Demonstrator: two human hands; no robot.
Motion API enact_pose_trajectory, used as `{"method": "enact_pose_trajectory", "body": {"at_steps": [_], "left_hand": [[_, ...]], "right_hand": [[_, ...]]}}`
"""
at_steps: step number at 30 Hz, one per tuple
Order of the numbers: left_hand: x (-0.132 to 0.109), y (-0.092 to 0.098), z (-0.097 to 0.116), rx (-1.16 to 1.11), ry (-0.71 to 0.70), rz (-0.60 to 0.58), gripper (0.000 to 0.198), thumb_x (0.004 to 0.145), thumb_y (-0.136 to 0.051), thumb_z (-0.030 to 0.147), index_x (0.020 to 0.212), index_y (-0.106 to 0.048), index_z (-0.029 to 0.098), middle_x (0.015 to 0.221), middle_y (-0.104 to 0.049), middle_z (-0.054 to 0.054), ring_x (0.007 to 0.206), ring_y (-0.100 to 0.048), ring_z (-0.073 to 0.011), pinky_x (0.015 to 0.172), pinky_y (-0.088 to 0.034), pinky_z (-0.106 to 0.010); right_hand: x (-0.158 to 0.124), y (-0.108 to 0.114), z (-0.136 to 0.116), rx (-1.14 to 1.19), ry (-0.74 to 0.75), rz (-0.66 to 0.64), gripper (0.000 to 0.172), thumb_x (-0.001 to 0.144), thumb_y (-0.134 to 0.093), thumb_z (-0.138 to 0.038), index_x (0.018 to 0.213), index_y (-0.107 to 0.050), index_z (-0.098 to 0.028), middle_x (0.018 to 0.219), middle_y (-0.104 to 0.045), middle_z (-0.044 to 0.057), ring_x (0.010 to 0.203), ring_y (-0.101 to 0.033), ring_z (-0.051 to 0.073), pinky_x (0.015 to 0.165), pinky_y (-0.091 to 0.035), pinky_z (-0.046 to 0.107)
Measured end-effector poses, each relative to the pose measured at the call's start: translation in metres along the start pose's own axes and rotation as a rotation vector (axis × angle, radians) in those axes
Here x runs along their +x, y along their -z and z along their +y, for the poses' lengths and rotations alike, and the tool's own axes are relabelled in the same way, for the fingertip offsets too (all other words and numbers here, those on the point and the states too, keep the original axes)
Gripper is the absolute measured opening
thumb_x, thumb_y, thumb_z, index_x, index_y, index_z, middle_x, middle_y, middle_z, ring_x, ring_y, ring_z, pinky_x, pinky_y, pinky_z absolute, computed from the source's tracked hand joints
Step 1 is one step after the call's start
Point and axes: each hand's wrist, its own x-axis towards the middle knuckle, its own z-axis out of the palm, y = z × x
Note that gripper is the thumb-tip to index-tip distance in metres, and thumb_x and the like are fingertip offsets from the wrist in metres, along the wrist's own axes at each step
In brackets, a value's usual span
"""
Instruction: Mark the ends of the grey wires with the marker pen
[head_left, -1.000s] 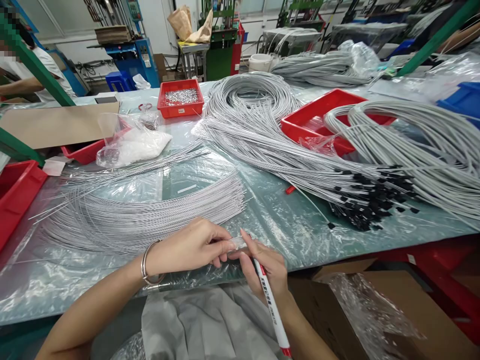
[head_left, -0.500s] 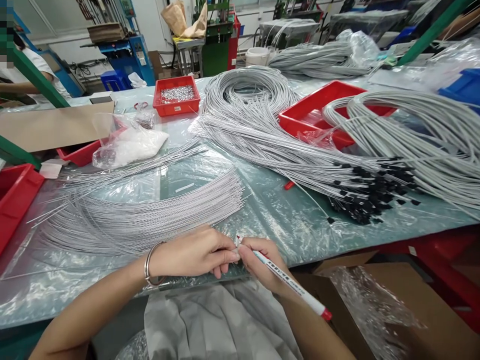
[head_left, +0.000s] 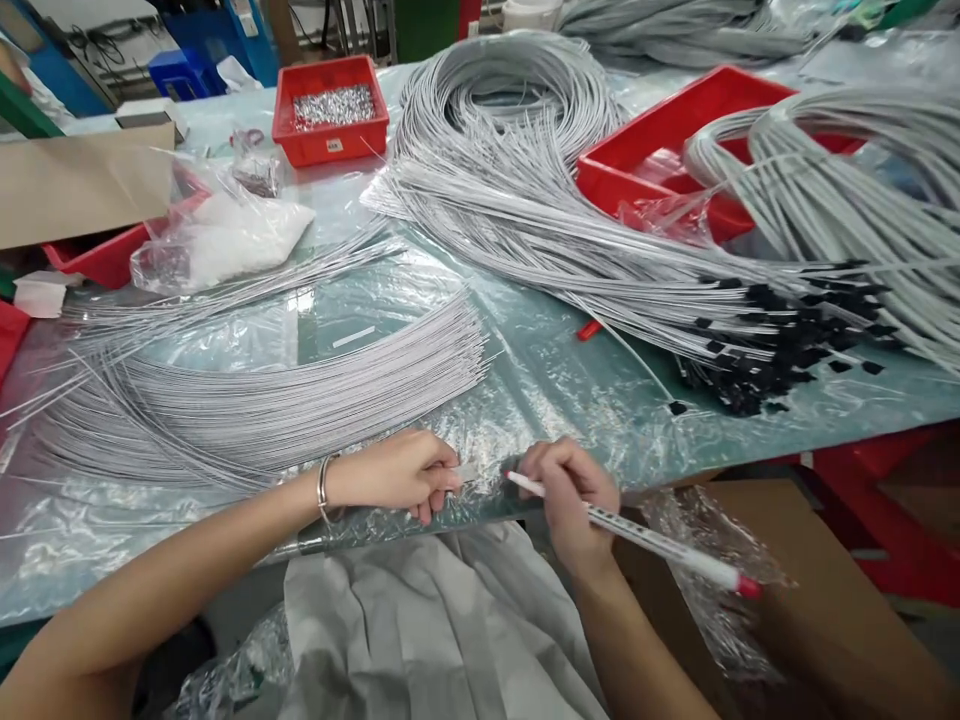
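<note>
My left hand (head_left: 409, 472), with a bangle at the wrist, pinches a small pale, translucent piece (head_left: 468, 472) whose kind I cannot make out. It sits near the table's front edge. To its right, my right hand (head_left: 574, 490) is closed around a white marker pen (head_left: 660, 545) with a red tip and red end. The pen's tip points left toward the pale piece, with a gap between them. Just beyond my left hand lies a fanned bundle of thin grey cables (head_left: 315, 400), cut ends toward the right.
Grey cables with black ends (head_left: 772, 350) spread across the right side. Behind are a coil of cable (head_left: 517, 85), a red bin of small metal parts (head_left: 330, 145) and another red bin (head_left: 630, 185). A plastic bag (head_left: 240, 235) lies left; a cardboard box (head_left: 840, 560) stands below the table.
My right hand has moved right, taking the marker pen's tip away from the left hand's fingers. The pale piece now shows more clearly. The view has tilted down.
</note>
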Motion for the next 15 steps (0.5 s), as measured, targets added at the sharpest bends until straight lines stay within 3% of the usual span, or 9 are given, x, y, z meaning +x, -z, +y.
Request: {"method": "enact_pose_trajectory", "body": {"at_steps": [3,5,10,15], "left_hand": [[0.003,0.002,-0.002,-0.031,-0.004,-0.02,0.03,0.091,-0.045,0.032,0.066,-0.049,0.015,0.062,-0.06,-0.001,0.054,-0.063,-0.0129,0.046,-0.046,-0.018],[0.004,0.003,-0.003,-0.04,-0.005,-0.031,0.03,0.091,-0.045,0.032,0.067,-0.05,0.015,0.062,-0.06,-0.001,0.054,-0.063,-0.0127,0.046,-0.047,-0.018],[0.006,0.004,-0.006,-0.042,-0.008,-0.048,0.029,0.091,-0.045,0.032,0.067,-0.05,0.015,0.062,-0.062,-0.001,0.054,-0.063,-0.0121,0.046,-0.047,-0.017],[0.007,0.004,-0.005,-0.022,-0.022,-0.04,0.027,0.09,-0.045,0.028,0.068,-0.051,0.014,0.061,-0.062,-0.001,0.053,-0.063,-0.0113,0.045,-0.046,-0.016]], "right_hand": [[-0.006,-0.004,0.0,-0.295,0.016,-0.033,0.016,0.083,-0.056,-0.02,0.067,-0.056,-0.018,0.055,-0.053,-0.002,0.049,-0.049,0.01,0.046,-0.035,0.022],[-0.005,-0.005,-0.003,-0.402,0.102,-0.036,0.017,0.081,-0.058,-0.015,0.063,-0.057,-0.017,0.052,-0.053,-0.003,0.046,-0.048,0.009,0.045,-0.034,0.022],[0.002,-0.009,-0.005,-0.492,0.302,-0.038,0.025,0.078,-0.058,-0.007,0.056,-0.05,-0.016,0.045,-0.045,-0.004,0.04,-0.039,0.006,0.042,-0.029,0.021],[0.003,-0.012,-0.001,-0.577,0.364,-0.024,0.029,0.077,-0.058,-0.006,0.054,-0.045,-0.016,0.044,-0.038,-0.005,0.04,-0.032,0.005,0.042,-0.026,0.022]]}}
